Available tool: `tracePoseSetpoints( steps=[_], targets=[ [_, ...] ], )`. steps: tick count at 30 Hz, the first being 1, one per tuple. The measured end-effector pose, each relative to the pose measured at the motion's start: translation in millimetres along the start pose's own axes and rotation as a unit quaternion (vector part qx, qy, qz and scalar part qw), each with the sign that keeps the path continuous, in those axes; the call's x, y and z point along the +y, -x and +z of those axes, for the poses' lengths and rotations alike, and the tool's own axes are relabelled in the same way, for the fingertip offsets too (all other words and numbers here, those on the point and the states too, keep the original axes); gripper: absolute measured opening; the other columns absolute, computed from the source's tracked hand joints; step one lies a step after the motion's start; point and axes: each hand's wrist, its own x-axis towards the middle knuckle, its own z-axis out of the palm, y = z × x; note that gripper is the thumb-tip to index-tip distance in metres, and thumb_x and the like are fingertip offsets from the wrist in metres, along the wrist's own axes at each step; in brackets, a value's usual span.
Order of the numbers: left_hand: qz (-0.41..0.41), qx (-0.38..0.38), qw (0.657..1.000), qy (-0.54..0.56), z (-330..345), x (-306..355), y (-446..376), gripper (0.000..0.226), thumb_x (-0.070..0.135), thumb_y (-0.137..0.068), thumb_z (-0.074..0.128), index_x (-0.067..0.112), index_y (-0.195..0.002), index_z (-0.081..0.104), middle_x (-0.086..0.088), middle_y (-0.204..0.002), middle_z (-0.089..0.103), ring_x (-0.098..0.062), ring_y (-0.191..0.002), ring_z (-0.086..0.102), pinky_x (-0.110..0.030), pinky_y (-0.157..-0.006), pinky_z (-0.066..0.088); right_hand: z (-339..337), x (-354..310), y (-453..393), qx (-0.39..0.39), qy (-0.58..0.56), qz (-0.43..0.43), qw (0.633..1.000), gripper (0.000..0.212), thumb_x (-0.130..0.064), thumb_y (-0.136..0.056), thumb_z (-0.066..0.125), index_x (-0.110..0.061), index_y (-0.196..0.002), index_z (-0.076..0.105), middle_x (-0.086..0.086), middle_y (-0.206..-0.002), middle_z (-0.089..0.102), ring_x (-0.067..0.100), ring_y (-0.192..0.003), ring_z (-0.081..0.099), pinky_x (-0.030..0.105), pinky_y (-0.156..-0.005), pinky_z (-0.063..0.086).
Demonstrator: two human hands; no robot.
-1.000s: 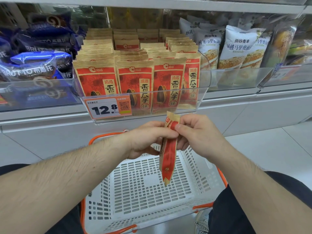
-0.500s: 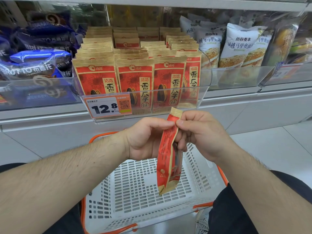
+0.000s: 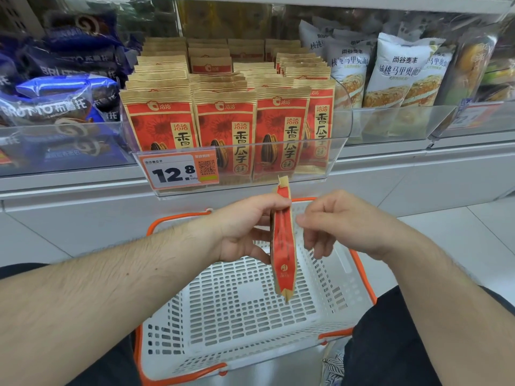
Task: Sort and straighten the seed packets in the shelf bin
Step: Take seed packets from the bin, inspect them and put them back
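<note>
Left hand (image 3: 245, 229) grips one seed packet (image 3: 282, 246) near its top, thumb and fingers curled round the upper part; packet hangs upright and edge-on to the camera, red side panel facing us, kraft seal sticking up above the fingers. Right hand (image 3: 337, 224) sits just right of the packet, fingers loosely curled; whether its fingertips touch the packet I cannot tell (gap looks slight, motion blur on the fingers).

Held packet is above the white basket (image 3: 239, 307) with orange rim, which lies near, between the person's legs; it is in front of and below the clear shelf bin (image 3: 340, 151).

Bin holds rows of matching red-and-kraft packets (image 3: 223, 121) standing upright, four across at the front, more rows behind; price tag (image 3: 178, 171) reading 12.8 on the bin's front left.

Blue bags (image 3: 55, 87) left of the bin; white bags (image 3: 401, 71) to the right.
</note>
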Motion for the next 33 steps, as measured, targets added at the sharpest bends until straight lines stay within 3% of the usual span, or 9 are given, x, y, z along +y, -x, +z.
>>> tracePoseSetpoints(
  steps=[2,4,7,13,16,21,29,33],
  targets=[
    [-0.01,0.029,0.999,0.035,0,1,-2,0.037,0.036,-0.093,0.059,0.015,-0.063,0.064,0.0,-0.059,0.06,-0.023,-0.069,0.058,-0.05,-0.079,0.052,-2,-3,6,-0.074,0.072,0.03,0.994,0.035,-0.029,-0.088,0.068,0.003,-0.073,0.07,0.011,-0.07,0.072,0.016,-0.061,0.068,0.032,-0.065,0.056],
    [-0.02,0.046,0.997,0.065,0,2,-3,0.034,0.039,-0.092,0.059,0.011,-0.071,0.061,-0.005,-0.066,0.06,-0.026,-0.069,0.059,-0.054,-0.082,0.052,-1,-4,10,-0.134,0.124,0.05,0.982,0.031,-0.03,-0.086,0.073,0.001,-0.078,0.073,0.005,-0.072,0.074,0.016,-0.066,0.071,0.032,-0.07,0.059],
    [-0.034,0.052,0.994,0.095,-2,2,-4,0.034,0.04,-0.092,0.059,0.008,-0.082,0.058,-0.01,-0.078,0.059,-0.029,-0.07,0.061,-0.062,-0.089,0.051,3,-5,11,-0.167,0.137,0.054,0.975,0.025,-0.025,-0.088,0.072,0.0,-0.084,0.074,0.004,-0.078,0.075,0.015,-0.071,0.073,0.028,-0.07,0.059],
    [-0.046,0.055,0.99,0.122,-8,2,-9,0.033,0.04,-0.091,0.06,0.008,-0.086,0.057,-0.01,-0.073,0.059,-0.03,-0.072,0.062,-0.065,-0.093,0.049,5,-3,9,-0.17,0.098,0.049,0.979,0.019,-0.007,-0.094,0.063,0.009,-0.089,0.071,-0.001,-0.073,0.075,0.01,-0.067,0.072,0.025,-0.07,0.06],
    [-0.055,0.031,0.991,0.122,-11,2,-10,0.034,0.04,-0.089,0.058,0.006,-0.087,0.055,-0.011,-0.069,0.061,-0.029,-0.065,0.064,-0.06,-0.083,0.053,4,-3,8,-0.189,0.07,0.035,0.979,0.016,-0.003,-0.093,0.062,0.009,-0.087,0.071,0.001,-0.073,0.075,0.011,-0.066,0.071,0.027,-0.07,0.06],
    [-0.074,-0.034,0.988,0.13,-13,1,-10,0.052,0.041,-0.068,0.065,0.0,-0.1,0.057,-0.017,-0.106,0.054,-0.027,-0.07,0.062,-0.046,-0.06,0.058,5,-1,7,-0.231,0.032,0.008,0.972,0.015,0.001,-0.094,0.059,0.007,-0.091,0.072,0.006,-0.076,0.074,0.014,-0.068,0.071,0.028,-0.071,0.059],
    [-0.074,-0.046,0.985,0.146,-14,-1,-15,0.049,0.042,-0.068,0.067,0.003,-0.097,0.057,-0.015,-0.111,0.051,-0.029,-0.081,0.06,-0.049,-0.065,0.058,2,5,3,-0.25,0.009,-0.006,0.968,0.016,0.0,-0.094,0.059,0.01,-0.093,0.071,0.009,-0.079,0.074,0.015,-0.067,0.07,0.029,-0.07,0.059],
    [-0.043,-0.04,0.986,0.158,-17,-1,-17,0.05,0.041,-0.062,0.069,0.006,-0.096,0.056,-0.015,-0.1,0.055,-0.029,-0.081,0.056,-0.043,-0.072,0.056,5,8,-3,-0.182,-0.068,0.002,0.981,0.022,-0.009,-0.097,0.058,0.007,-0.085,0.068,0.023,-0.083,0.07,0.019,-0.064,0.069,0.027,-0.063,0.058]
  ],
)
